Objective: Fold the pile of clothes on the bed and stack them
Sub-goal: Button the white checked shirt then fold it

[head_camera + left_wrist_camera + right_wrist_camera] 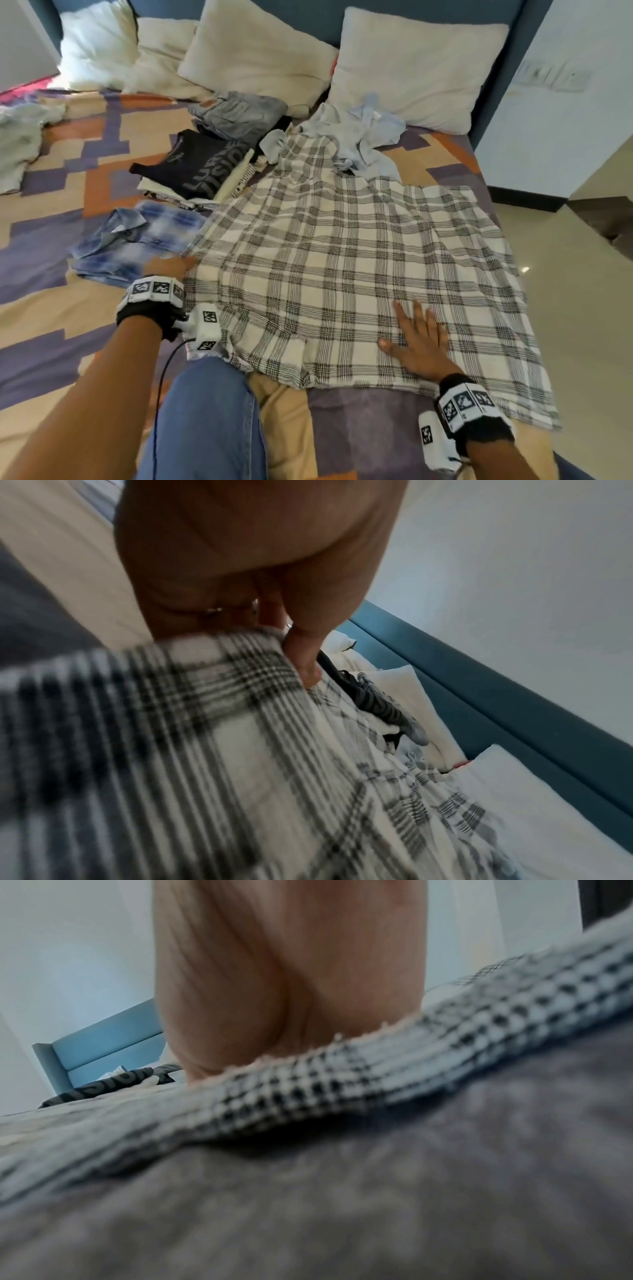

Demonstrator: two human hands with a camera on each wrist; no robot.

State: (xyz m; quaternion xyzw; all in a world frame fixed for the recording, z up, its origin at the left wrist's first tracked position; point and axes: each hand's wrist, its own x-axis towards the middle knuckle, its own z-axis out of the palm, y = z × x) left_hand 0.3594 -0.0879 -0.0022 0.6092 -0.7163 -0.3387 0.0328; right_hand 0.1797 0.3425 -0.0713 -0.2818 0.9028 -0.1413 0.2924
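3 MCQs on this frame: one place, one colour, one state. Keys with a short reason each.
1. Where does the folded blue shirt lie relative to the plaid garment?
A. left of it B. on top of it C. right of it
2. The headboard colour?
A. red B. blue C. black
3. How is the right hand?
A. flat on the plaid B. fisted in the air C. gripping a pillow

Key: 1 A, it lies beside the plaid's left edge. 2 B, blue in the wrist views. 3 A, fingers spread, palm down on the cloth; the left hand pinches the left edge.
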